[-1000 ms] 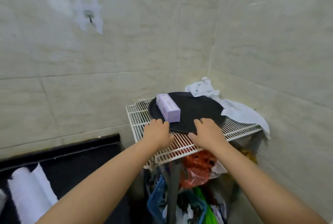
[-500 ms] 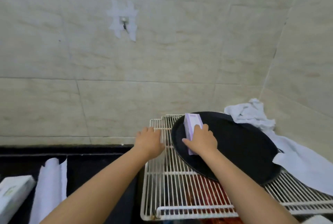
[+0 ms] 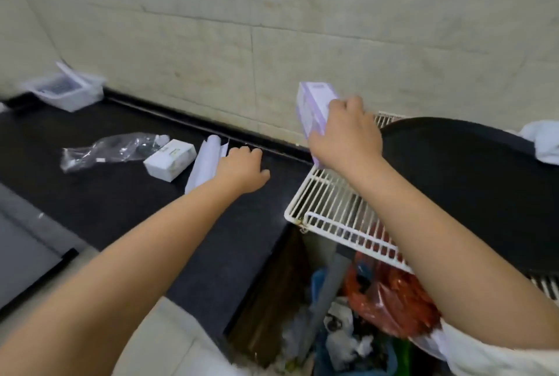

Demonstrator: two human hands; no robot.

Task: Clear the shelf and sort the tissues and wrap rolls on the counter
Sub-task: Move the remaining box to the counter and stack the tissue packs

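Right hand (image 3: 344, 133) gripping purple box (image 3: 313, 106), fingers curled round it, lifted above the near-left corner of the wire shelf (image 3: 329, 203). Box's long axis tilted, upper end pointing up and away toward the tiled wall, lower end hidden behind the hand. Left hand (image 3: 242, 170) loosely curled over the dark worktop (image 3: 121, 194), holding nothing, just right of a white roll (image 3: 205, 164) and white box (image 3: 169, 159).
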